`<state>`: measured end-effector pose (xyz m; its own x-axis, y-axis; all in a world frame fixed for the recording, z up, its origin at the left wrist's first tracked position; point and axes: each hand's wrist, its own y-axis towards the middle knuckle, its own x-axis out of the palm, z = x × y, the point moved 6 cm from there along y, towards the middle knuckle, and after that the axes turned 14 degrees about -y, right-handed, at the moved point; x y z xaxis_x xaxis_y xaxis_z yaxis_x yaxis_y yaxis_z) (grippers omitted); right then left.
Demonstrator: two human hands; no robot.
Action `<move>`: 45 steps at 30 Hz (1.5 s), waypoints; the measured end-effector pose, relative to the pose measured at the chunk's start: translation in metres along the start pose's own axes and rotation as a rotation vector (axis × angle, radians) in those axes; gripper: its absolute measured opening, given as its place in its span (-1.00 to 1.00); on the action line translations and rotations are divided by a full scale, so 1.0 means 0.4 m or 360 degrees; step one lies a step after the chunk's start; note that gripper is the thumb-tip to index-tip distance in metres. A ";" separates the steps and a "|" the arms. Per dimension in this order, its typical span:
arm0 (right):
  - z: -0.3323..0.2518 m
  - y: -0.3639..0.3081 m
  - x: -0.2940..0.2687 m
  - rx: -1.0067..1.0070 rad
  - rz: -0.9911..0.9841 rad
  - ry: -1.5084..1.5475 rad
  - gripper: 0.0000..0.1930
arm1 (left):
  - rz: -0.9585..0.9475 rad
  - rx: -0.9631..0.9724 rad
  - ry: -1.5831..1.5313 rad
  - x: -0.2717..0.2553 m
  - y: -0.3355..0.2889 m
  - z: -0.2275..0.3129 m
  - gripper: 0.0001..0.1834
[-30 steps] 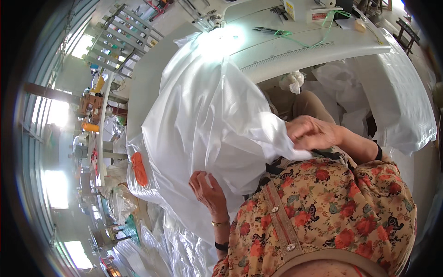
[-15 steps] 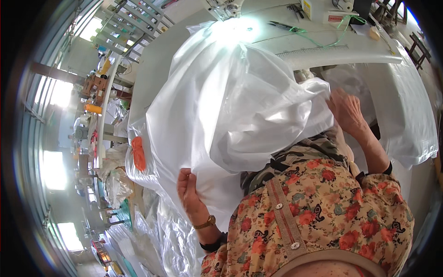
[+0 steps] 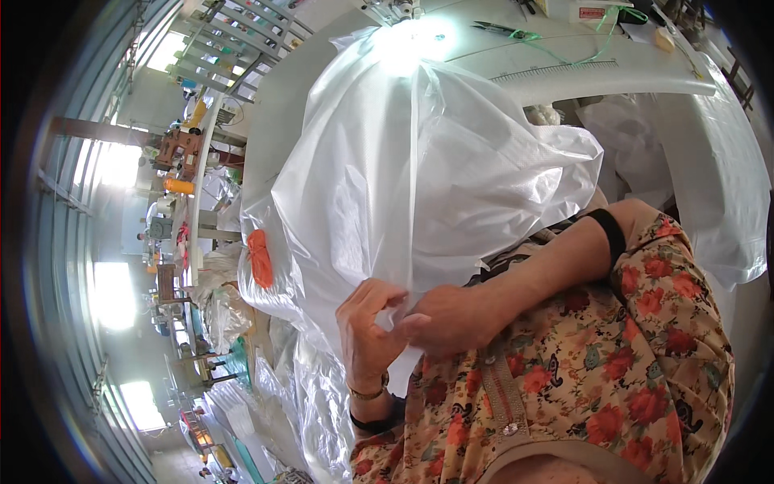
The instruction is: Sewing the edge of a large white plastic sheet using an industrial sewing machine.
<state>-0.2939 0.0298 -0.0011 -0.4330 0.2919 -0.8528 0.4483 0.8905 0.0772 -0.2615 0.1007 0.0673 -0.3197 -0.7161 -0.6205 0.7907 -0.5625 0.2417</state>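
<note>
A large translucent white plastic sheet (image 3: 347, 185) hangs in folds from the sewing machine head (image 3: 395, 10) down to my lap. One fold runs straight from the bright machine light to my hands. My left hand (image 3: 367, 331), with a watch on its wrist, is curled with fingers and thumb bent toward the sheet's near edge. Reaching across my body, my right hand (image 3: 451, 319) meets it there, its fingers closed on the same edge. The fingertips of both hands partly cover each other, and the bit of sheet between them is mostly hidden.
The pale machine table (image 3: 556, 68) carries black thread snips (image 3: 496, 29), a green cord (image 3: 592, 58) and a ruler strip (image 3: 556, 73). An orange bundle (image 3: 260, 258) lies on the sheeting at left. More clear plastic (image 3: 310, 403) is heaped below it. White sheeting (image 3: 717, 185) drapes at right.
My right hand has come from the sheet's right side across my body to my left hand. The fold between machine and hands is now straighter. The whole view has shifted slightly.
</note>
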 end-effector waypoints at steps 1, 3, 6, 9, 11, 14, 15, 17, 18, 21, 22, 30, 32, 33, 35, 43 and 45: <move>-0.007 0.014 0.020 0.0044 0.0100 0.0119 -0.64 | -0.0010 0.0002 -0.0006 0.006 0.011 0.007 -0.70; -0.007 0.016 0.010 0.0085 0.0189 0.0234 -0.64 | 0.0051 -0.0371 0.0016 -0.001 0.014 -0.031 -0.73; 0.015 -0.025 -0.107 0.0057 -0.0109 -0.0375 -0.81 | 0.0110 -0.0471 -0.0099 -0.026 -0.014 -0.075 -0.86; 0.226 -0.127 -0.213 0.0862 0.1146 -0.0221 -0.77 | 0.0259 -0.0551 -0.0512 -0.078 -0.042 -0.113 -0.91; 0.353 -0.210 -0.262 0.1162 0.1750 0.0484 -0.75 | 0.0497 -0.0529 -0.0754 -0.122 -0.028 -0.105 -0.90; 0.432 -0.209 -0.297 0.1328 0.1951 0.1689 -0.68 | 0.0705 -0.0377 -0.0821 -0.184 0.009 -0.086 -0.86; 0.451 -0.205 -0.316 0.1329 0.1966 0.1676 -0.68 | 0.0695 -0.0364 -0.0829 -0.192 0.034 -0.087 -0.86; 0.484 -0.182 -0.307 0.1395 0.1675 0.1979 -0.70 | 0.0844 -0.0278 -0.0728 -0.217 0.071 -0.067 -0.83; 0.512 -0.177 -0.303 0.1381 0.1685 0.1981 -0.70 | 0.0892 -0.0260 -0.0751 -0.224 0.088 -0.054 -0.85; 0.525 -0.134 -0.293 0.1069 0.1520 0.1987 -0.75 | 0.0880 0.0041 -0.0647 -0.237 0.127 -0.029 -0.84; 0.470 -0.113 -0.292 0.0959 0.1482 0.2008 -0.81 | 0.0897 0.0039 -0.0641 -0.245 0.123 -0.037 -0.84; 0.409 -0.174 -0.271 0.1024 0.2101 0.1606 -0.79 | 0.0793 -0.0071 -0.0604 -0.226 0.133 -0.042 -0.76; 0.440 -0.207 -0.305 0.1253 0.2415 0.1556 -0.70 | 0.0798 -0.0054 -0.0632 -0.228 0.130 -0.035 -0.77; 0.459 -0.206 -0.317 0.1261 0.2443 0.1544 -0.70 | 0.0810 -0.0037 -0.0667 -0.226 0.139 -0.036 -0.77; 0.511 -0.176 -0.295 0.1391 0.2260 0.1983 -0.68 | 0.0788 -0.0021 -0.0696 -0.215 0.151 -0.023 -0.78; 0.486 -0.101 -0.285 0.0716 0.1638 0.2167 -0.89 | 0.0744 -0.0001 -0.0716 -0.220 0.166 -0.017 -0.78; 0.406 -0.101 -0.270 0.0571 0.1577 0.2101 -0.90 | 0.0674 -0.0036 -0.0603 -0.226 0.157 -0.032 -0.87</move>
<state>-0.1383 -0.0944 0.0039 -0.1241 0.8866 0.4456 0.9909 0.1345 0.0084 -0.1764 0.1354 0.1289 -0.1342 -0.9778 -0.1612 0.9002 -0.1883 0.3926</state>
